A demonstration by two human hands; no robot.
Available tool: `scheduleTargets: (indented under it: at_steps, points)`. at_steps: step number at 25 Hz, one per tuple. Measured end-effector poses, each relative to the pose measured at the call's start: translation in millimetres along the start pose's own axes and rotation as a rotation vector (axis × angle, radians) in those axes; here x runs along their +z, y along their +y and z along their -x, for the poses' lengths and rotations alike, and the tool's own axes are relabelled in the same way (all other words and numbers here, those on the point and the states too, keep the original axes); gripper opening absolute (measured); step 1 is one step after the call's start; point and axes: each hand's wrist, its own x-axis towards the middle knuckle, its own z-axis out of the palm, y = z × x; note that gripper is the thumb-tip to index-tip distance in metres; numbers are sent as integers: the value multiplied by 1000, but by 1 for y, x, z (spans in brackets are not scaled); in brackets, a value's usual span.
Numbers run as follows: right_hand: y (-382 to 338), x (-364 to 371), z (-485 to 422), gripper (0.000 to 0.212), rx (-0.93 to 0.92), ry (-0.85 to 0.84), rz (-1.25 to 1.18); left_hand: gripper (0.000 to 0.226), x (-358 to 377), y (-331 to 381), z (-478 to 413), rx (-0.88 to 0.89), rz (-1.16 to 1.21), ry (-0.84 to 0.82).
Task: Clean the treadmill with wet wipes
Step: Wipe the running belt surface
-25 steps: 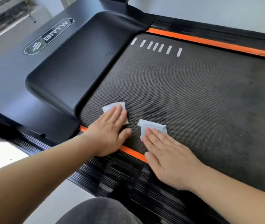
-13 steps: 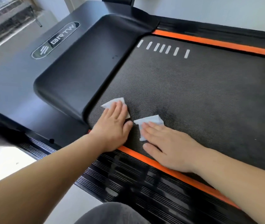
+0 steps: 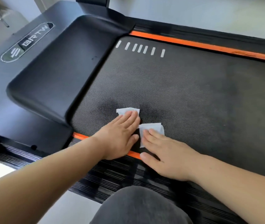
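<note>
The treadmill's black textured belt (image 3: 185, 88) fills the middle of the head view. My left hand (image 3: 120, 138) lies flat with straight fingers on a folded white wet wipe (image 3: 125, 110) near the belt's near edge. Just to its right, my right hand (image 3: 165, 157) presses flat on a second white wet wipe (image 3: 154, 127). Both wipes show only past the fingertips. The two hands lie side by side, almost touching. A darker damp patch shows on the belt around the wipes.
The glossy black motor cover (image 3: 60, 68) with a logo badge (image 3: 26, 42) rises at the left. Orange stripes (image 3: 209, 44) border the belt far and near. A ribbed black side rail (image 3: 112, 177) runs under my wrists. My grey-clad knee (image 3: 141, 207) is at the bottom.
Both hands with their wipes have slid to the right along the belt, away from the motor cover, staying side by side. A darker wiped patch trails behind them.
</note>
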Motion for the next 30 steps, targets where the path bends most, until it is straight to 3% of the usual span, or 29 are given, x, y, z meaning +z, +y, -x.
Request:
scheduleTargets:
  at_steps: [2,6,9,11,15,17,19,21,23,24,28,30]
  points:
    - [4,-4,2,70,5,-14,28,73,-2,-16,-8,-21,-32,-11]
    - [18,-6,-33,73,165,124,8,78,0,-27,-22,-361,27,56]
    - [27,-6,-58,72,249,162,-7,77,10,12,-14,-169,65,40]
    - [25,-6,-61,69,151,147,4,86,11,9,1,-155,11,-13]
    - [-6,-5,-56,73,-143,64,65,78,1,-28,22,-572,38,-40]
    - [-21,1,-52,85,-270,8,101,87,4,-10,33,-441,63,-29]
    - [-21,4,-46,79,-335,9,101,92,6,2,44,-293,6,-58]
    - [-9,5,-37,76,-351,42,109,83,-1,-16,43,-409,0,-61]
    - [0,6,-31,90,-298,99,113,73,-13,-28,37,-645,96,-70]
    - [2,9,-31,95,-224,138,88,72,-13,-25,34,-680,130,-61]
    - [-15,22,-45,105,72,278,7,72,5,7,38,-541,101,-12]
    - [-25,22,-55,104,12,265,39,70,3,-12,36,-560,101,-29]
